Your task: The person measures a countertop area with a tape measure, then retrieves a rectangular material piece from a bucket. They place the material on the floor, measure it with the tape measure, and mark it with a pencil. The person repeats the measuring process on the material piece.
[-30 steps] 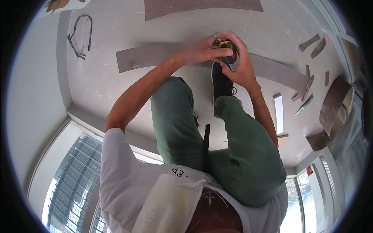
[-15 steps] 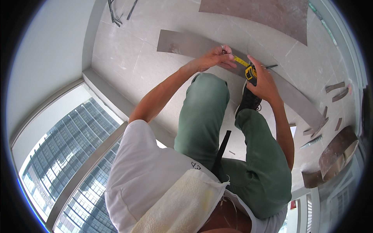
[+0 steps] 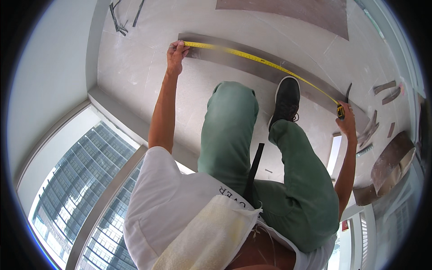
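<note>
A long, flat grey-brown strip [image 3: 252, 66] lies on the tiled floor in front of me. At its left end my left hand [image 3: 176, 56] pinches the end of a yellow tape measure blade [image 3: 245, 54], which is drawn out along the strip. Near the right end, my right hand [image 3: 347, 122] is closed round the tape's black and yellow case [image 3: 340, 111]. A thin, dark stick-like piece [image 3: 349, 91] juts out beyond the right hand; its lower end is hidden. My black shoe [image 3: 288, 95] rests at the strip's near edge, its toe overlapping it.
A larger brown sheet [image 3: 292, 13] lies at the far side. Several short offcuts [image 3: 384, 87] and a curled brown piece [image 3: 389, 166] are at the right. Dark thin strips [image 3: 118, 20] lie far left. A window [image 3: 85, 171] and its ledge border the left.
My hands have moved far apart, the left one to the strip's left end, the right one toward its right end. The tape blade has been pulled from a short length to a long one.
</note>
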`<state>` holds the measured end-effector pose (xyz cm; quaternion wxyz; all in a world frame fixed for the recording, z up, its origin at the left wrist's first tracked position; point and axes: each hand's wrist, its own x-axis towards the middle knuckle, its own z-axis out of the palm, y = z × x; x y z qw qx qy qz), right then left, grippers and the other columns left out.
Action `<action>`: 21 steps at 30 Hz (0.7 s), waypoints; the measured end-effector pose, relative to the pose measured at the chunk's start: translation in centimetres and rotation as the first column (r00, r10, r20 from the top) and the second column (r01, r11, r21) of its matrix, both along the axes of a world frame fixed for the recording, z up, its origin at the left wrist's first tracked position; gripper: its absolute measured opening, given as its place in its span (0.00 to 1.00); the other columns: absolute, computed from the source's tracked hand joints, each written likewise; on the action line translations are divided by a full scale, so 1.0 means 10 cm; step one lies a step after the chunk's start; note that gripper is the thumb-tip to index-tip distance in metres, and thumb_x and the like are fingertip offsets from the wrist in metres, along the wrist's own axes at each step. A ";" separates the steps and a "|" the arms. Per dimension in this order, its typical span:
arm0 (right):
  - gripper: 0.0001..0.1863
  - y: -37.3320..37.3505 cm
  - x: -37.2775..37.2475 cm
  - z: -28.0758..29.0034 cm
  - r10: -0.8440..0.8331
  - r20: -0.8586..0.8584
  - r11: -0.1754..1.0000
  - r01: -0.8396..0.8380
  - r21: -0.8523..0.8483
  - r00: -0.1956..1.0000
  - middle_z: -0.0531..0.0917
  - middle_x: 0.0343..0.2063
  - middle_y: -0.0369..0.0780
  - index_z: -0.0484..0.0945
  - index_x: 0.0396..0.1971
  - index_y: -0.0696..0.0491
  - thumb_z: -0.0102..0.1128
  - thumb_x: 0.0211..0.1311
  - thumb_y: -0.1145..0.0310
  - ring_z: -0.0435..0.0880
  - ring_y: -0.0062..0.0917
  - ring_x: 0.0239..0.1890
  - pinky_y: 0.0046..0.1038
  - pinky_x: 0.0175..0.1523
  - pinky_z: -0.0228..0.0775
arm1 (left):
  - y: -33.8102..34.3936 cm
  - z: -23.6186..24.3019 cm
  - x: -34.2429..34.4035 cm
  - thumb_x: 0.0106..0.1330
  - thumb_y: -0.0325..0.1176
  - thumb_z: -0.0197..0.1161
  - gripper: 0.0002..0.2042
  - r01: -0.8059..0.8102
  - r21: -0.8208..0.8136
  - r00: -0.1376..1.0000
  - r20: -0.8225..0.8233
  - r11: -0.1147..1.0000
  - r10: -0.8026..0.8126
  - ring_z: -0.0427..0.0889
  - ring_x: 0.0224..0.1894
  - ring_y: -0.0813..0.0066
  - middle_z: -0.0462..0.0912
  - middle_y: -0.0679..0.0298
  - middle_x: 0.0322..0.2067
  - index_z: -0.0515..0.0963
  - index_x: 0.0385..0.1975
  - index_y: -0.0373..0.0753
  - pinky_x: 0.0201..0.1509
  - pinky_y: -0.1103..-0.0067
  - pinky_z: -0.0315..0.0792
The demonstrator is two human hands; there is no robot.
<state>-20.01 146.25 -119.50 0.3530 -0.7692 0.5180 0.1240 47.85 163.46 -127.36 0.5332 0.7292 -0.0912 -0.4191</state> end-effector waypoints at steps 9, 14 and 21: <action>0.40 -0.08 -0.37 -0.03 0.053 -0.196 0.998 -0.058 -0.021 0.979 0.72 0.55 0.40 0.68 0.59 0.39 0.61 0.40 0.79 0.71 0.39 0.59 0.42 0.64 0.62 | -0.17 -0.29 0.22 0.69 0.36 0.60 0.11 -0.126 0.116 0.992 0.037 0.985 0.122 0.81 0.38 0.79 0.80 0.65 0.36 0.70 0.45 0.40 0.42 0.83 0.72; 0.39 -0.24 -0.57 -0.02 0.027 -0.269 0.999 -0.038 -0.035 0.963 0.73 0.55 0.40 0.68 0.60 0.38 0.59 0.41 0.80 0.73 0.39 0.57 0.42 0.62 0.64 | -0.21 -0.32 0.31 0.68 0.35 0.60 0.09 -0.181 0.090 0.982 0.077 0.979 0.174 0.81 0.33 0.80 0.80 0.67 0.33 0.72 0.43 0.41 0.33 0.85 0.72; 0.39 -0.31 -0.75 -0.14 0.035 -0.255 0.995 -0.056 -0.077 0.966 0.72 0.55 0.41 0.69 0.60 0.38 0.59 0.42 0.80 0.72 0.39 0.58 0.42 0.62 0.65 | -0.29 -0.38 0.29 0.67 0.35 0.61 0.08 -0.267 0.103 0.961 0.099 0.958 0.257 0.80 0.28 0.80 0.79 0.67 0.31 0.72 0.41 0.42 0.30 0.86 0.69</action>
